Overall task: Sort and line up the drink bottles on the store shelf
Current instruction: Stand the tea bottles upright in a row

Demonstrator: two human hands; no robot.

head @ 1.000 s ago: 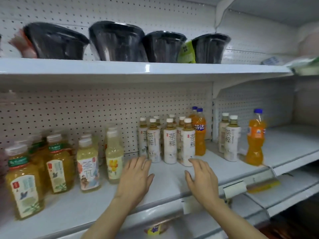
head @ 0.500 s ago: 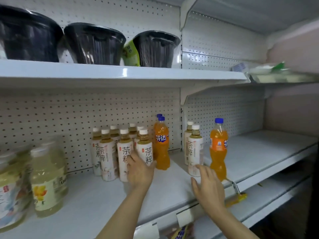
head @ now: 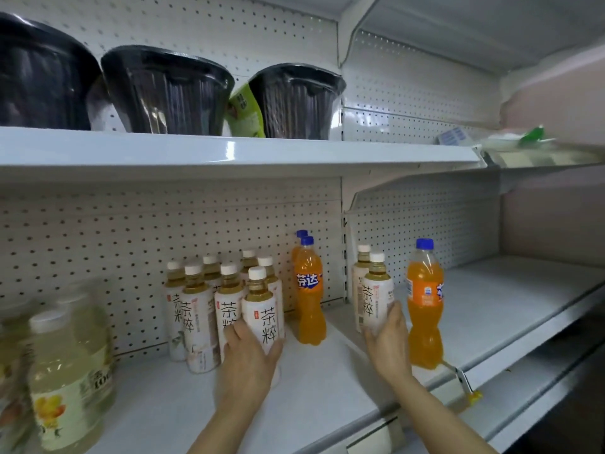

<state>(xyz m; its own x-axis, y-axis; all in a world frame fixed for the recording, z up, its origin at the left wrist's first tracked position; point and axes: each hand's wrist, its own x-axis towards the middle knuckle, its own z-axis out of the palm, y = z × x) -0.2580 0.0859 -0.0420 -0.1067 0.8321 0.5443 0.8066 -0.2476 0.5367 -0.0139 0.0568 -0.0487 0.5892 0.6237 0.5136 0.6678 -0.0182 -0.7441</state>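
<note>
Several white-labelled tea bottles stand in a cluster on the middle shelf [head: 327, 394]. My left hand [head: 248, 358] grips the front bottle of that cluster [head: 262, 309] round its lower half. Further right, my right hand [head: 389, 345] grips another white tea bottle [head: 376, 293], with a second one [head: 361, 273] just behind it. An orange soda bottle [head: 424, 306] stands right of my right hand. Two more orange soda bottles [head: 309, 296] stand between my hands, against the pegboard.
Pale yellow juice bottles [head: 65, 371] stand blurred at the left. Black plastic tubs [head: 167, 93] and a green packet [head: 245, 109] sit on the upper shelf. The right shelf section [head: 507, 296] extends past the soda bottle. A yellow price-tag clip [head: 471, 393] hangs off the shelf edge.
Both hands have reached forward from the shelf front to the bottles: the left now grips a tea bottle in the cluster, the right a tea bottle beside the soda. The view has swung right.
</note>
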